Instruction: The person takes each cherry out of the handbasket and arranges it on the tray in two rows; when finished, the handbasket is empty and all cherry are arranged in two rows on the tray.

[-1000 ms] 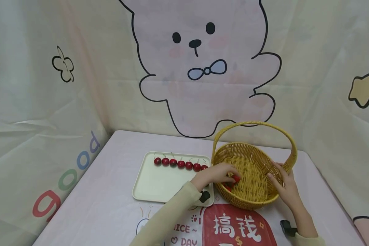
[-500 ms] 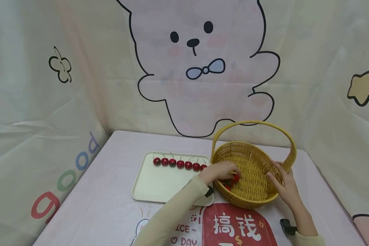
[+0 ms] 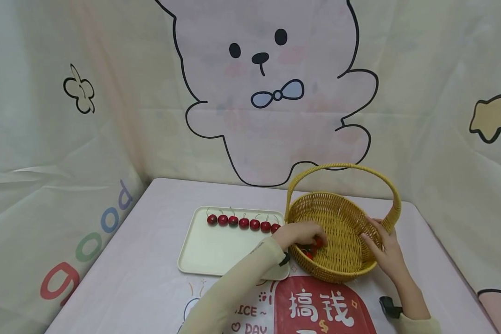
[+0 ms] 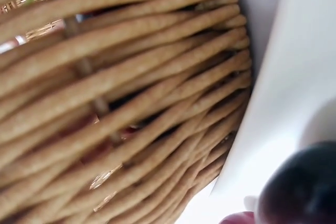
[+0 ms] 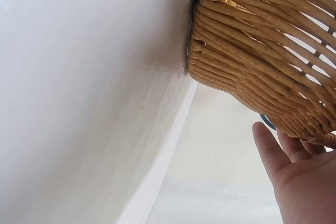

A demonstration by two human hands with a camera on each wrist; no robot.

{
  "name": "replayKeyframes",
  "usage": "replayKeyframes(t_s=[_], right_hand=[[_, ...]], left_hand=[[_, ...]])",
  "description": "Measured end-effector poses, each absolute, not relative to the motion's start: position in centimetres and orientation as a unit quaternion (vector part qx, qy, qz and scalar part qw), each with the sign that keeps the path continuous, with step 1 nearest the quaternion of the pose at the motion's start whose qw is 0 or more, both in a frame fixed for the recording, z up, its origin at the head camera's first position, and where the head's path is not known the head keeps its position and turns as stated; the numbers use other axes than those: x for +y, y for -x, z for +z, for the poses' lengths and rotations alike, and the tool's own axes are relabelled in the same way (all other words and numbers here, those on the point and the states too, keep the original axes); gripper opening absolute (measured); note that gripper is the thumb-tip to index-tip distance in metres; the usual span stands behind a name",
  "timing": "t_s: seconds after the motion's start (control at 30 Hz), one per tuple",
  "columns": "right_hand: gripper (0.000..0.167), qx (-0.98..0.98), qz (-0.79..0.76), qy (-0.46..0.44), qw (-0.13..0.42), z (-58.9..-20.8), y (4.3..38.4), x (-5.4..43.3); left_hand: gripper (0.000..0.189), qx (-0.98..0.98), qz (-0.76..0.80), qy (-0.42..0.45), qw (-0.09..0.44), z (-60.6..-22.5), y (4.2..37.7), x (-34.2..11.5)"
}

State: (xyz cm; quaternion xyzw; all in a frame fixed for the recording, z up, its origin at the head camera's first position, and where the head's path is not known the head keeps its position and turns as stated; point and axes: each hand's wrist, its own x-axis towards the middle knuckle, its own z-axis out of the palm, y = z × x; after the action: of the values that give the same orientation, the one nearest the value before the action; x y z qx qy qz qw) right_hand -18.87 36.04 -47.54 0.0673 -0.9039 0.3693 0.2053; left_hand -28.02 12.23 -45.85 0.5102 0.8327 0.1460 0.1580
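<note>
A yellow wicker basket [image 3: 342, 246] with a tall arched handle stands at the right of the table. My left hand [image 3: 302, 233] reaches over its left rim, fingers curled down on a red cherry [image 3: 318, 242]. More cherries [image 3: 309, 254] lie beneath that hand, partly hidden. My right hand [image 3: 386, 250] grips the right rim near the handle's foot, thumb inside. Woven wicker wall of the basket [image 4: 131, 66] fills most of the left wrist view, hiding the left fingers. In the right wrist view, fingers of the right hand [image 5: 304, 182] lie against the basket's outside [image 5: 257, 40].
Left of the basket lies a cream rectangular tray [image 3: 204, 255], with a row of cherries [image 3: 244, 223] along its far edge. The left forearm crosses the tray's near right corner. A printed cloth wall [image 3: 171, 153] rises behind the table.
My left hand has sunk slightly lower in the basket, covering more of the cherry. The head view has shifted a little. The right hand keeps its hold on the rim.
</note>
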Motion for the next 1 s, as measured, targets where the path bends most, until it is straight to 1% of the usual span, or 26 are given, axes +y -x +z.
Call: replayKeyframes(t_s=[0.1,0.2,0.43,0.8,1.0], right_hand=[[0.052,-0.904,0.369,-0.068,0.207,-47.6,18.9,36.0],[0.052,-0.904,0.368,-0.067,0.206,-47.6,18.7,36.0],[0.052,-0.907,0.364,-0.062,0.201,-47.5,18.5,36.0],[0.052,-0.906,0.365,-0.062,0.203,-47.5,18.6,36.1],[0.053,-0.905,0.368,-0.062,0.202,-47.5,18.7,36.1]], left_hand=[[0.03,0.835,0.146,-0.505,0.164,-45.7,27.8,12.2],[0.028,0.835,0.14,-0.508,0.156,-45.5,27.6,12.1],[0.022,0.833,0.12,-0.529,0.105,-45.1,27.1,11.7],[0.022,0.842,0.14,-0.521,0.022,-44.9,26.4,10.6],[0.024,0.846,0.175,-0.504,-0.01,-44.5,25.5,9.9]])
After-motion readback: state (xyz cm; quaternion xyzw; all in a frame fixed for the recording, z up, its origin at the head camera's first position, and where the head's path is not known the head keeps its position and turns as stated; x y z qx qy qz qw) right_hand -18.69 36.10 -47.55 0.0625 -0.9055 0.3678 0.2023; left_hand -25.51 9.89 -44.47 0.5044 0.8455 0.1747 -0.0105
